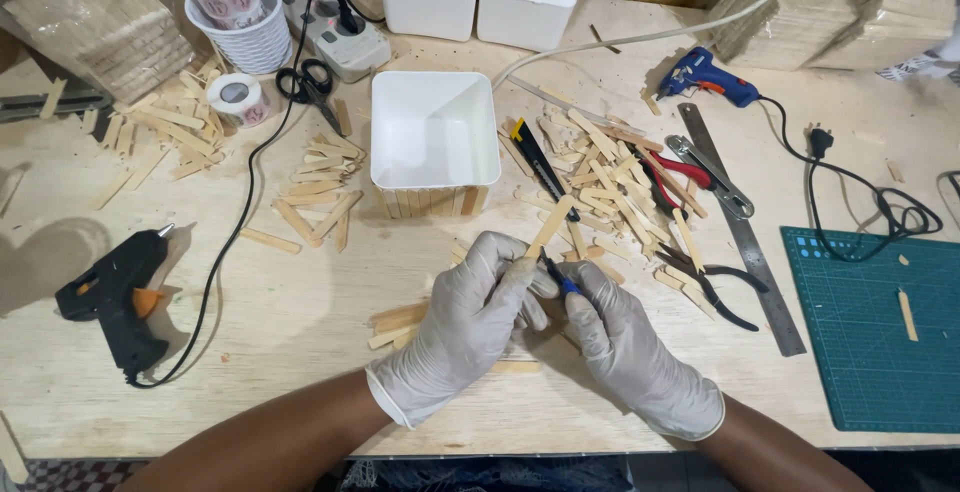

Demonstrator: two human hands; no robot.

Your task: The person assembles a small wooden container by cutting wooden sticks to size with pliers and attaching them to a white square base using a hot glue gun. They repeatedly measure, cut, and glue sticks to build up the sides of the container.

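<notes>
Both hands wear pale gloves and meet near the table's front middle. My left hand (470,317) grips a flat wooden craft stick (551,224) that points up and away. My right hand (625,342) holds a small blue-handled knife (558,276) with its tip against the stick's lower end. Just behind stands a white square plastic box (435,137) whose near wall is lined with upright wooden sticks (432,201). A few cut sticks (398,320) lie under my left wrist.
A black glue gun (115,297) lies at left, a blue glue gun (703,76) at back right. Loose sticks (610,177), a yellow-black cutter (535,157), red pliers (672,170), black pliers (712,287), a steel ruler (742,227), a green cutting mat (880,327), scissors (312,87) and tape rolls (238,99) surround the box.
</notes>
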